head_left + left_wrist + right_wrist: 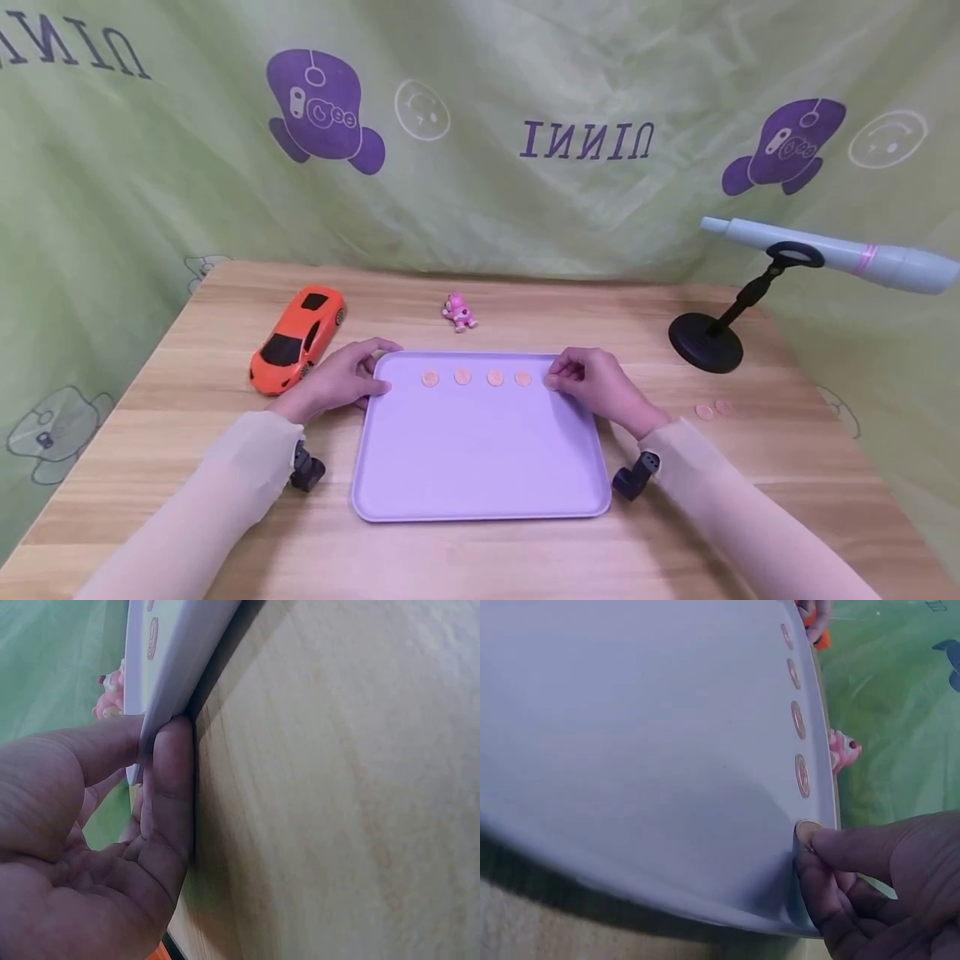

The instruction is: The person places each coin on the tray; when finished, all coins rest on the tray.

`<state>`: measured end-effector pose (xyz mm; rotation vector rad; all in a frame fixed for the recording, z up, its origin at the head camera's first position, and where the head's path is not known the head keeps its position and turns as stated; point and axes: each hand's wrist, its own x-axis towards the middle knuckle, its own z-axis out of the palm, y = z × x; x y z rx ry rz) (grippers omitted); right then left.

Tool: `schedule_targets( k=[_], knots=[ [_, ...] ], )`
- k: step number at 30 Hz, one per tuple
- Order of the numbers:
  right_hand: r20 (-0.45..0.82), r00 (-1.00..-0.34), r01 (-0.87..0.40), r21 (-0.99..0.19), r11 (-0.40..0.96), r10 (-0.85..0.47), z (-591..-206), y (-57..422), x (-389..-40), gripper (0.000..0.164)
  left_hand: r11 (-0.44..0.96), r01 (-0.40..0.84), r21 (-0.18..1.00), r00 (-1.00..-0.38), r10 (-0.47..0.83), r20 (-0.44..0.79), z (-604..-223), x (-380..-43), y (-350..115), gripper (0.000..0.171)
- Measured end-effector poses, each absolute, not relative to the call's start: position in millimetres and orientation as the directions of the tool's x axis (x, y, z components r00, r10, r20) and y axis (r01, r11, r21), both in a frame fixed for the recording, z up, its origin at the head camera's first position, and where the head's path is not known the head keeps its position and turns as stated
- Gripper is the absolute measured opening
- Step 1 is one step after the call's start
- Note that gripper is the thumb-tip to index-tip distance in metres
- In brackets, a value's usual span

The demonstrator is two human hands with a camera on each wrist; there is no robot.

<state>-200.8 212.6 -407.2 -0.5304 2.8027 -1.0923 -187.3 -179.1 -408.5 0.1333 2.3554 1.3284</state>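
Observation:
A light purple rectangular tray [480, 450] lies on the wooden table. My left hand [339, 382] grips its far left corner, thumb over the rim; in the left wrist view, fingers [174, 761] curl beneath the edge. Along the tray's far side runs a row of several copper-coloured coins [462, 377]. At the right end of that row, my right hand [600, 385] pinches another copper-coloured coin [807, 831] between thumb and forefinger, close over the tray surface. Two more coins [703, 412] lie on the table right of the tray.
An orange toy car [297, 340] stands beyond my left forearm. Behind the tray is a small pink figurine [459, 312]. A pale blue microphone [832, 246] rests in a black stand [707, 342] at the back right. Green patterned cloth [465, 208] hangs behind the table [172, 400].

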Motion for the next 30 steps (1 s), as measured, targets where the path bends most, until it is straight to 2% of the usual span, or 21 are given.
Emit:
schedule_targets(
  k=[9,23,30],
  knots=[
    [0.043,-0.929,-0.320,-0.596,0.736,-0.369,-408.7,210.0,-199.8,0.004,0.515,-0.126,0.848,-0.903,0.294,-0.312,-414.7,-187.0,-178.7,0.059],
    [0.017,-0.929,-0.313,-0.568,0.761,-0.369,-407.7,205.0,-201.9,0.006,0.525,-0.132,0.841,-0.902,0.288,-0.321,-412.4,-186.0,-179.9,0.058],
    [0.054,-0.923,-0.342,-0.563,0.752,-0.380,-406.3,208.5,-201.7,0.006,0.536,-0.115,0.836,-0.907,0.287,-0.309,-410.8,-187.3,-180.0,0.058]
  ],
)
